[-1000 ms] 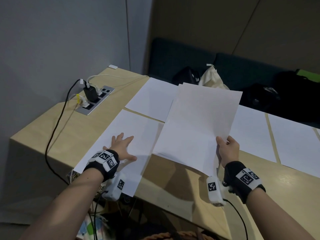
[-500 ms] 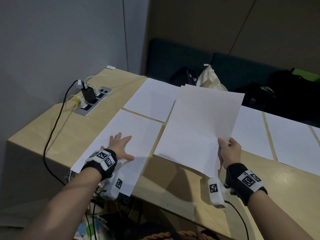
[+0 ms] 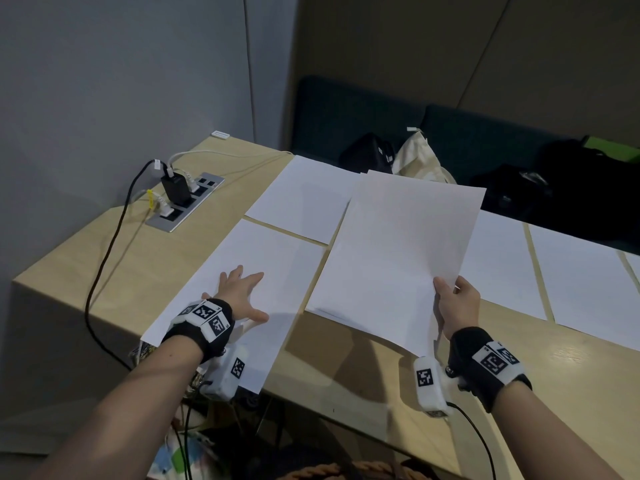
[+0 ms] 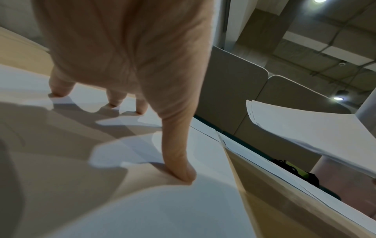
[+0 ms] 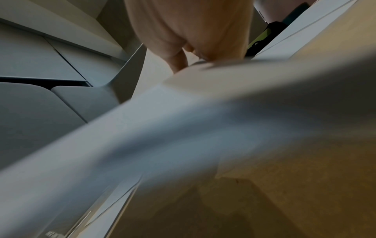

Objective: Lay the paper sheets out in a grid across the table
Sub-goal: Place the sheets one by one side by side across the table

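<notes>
On the desk's near left corner, the newest sheet (image 3: 239, 292) is now lying flat under the left hand (image 3: 240, 295), whose spread, straight fingers (image 4: 179, 169) have been sliding it back slightly to square it, so that grid spot looks nearly done. Five laid sheets are showing, counting a sliver at the right edge, while the right hand (image 3: 457, 306) is still pinching the remaining stack (image 3: 398, 258), raised above the desk (image 3: 104, 271).
</notes>
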Demonstrator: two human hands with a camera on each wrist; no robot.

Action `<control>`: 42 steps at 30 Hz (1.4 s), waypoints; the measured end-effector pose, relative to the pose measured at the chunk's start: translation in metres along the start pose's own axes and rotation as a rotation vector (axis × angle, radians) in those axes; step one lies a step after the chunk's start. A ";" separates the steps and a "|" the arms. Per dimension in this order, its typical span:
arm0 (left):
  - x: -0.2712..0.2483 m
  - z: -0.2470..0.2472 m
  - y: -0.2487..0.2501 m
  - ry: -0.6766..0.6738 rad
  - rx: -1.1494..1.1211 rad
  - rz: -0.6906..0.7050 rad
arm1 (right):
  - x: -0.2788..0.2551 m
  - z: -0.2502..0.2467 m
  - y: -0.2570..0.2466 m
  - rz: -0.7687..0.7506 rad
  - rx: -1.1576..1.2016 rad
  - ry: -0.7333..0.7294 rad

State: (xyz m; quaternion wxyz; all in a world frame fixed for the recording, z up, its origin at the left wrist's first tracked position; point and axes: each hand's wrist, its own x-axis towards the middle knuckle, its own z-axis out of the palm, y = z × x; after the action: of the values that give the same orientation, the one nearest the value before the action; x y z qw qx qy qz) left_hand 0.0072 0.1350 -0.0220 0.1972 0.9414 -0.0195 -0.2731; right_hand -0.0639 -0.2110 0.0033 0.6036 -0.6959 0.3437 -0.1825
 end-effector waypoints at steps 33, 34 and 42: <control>-0.032 -0.005 0.149 0.219 -1.038 0.164 | 0.004 -0.049 -0.003 0.060 0.124 -0.177; -0.034 -0.002 0.153 0.223 -1.036 0.165 | 0.004 -0.055 -0.003 0.042 0.112 -0.164; -0.039 0.028 0.151 0.315 -0.895 0.081 | 0.023 -0.103 0.002 0.042 0.139 0.017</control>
State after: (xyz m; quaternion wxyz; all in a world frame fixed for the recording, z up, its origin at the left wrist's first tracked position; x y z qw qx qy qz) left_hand -0.0299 -0.0089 0.0341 0.5943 0.7924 0.0936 -0.1009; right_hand -0.1174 -0.3003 0.0188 0.6514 -0.6432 0.3497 -0.1991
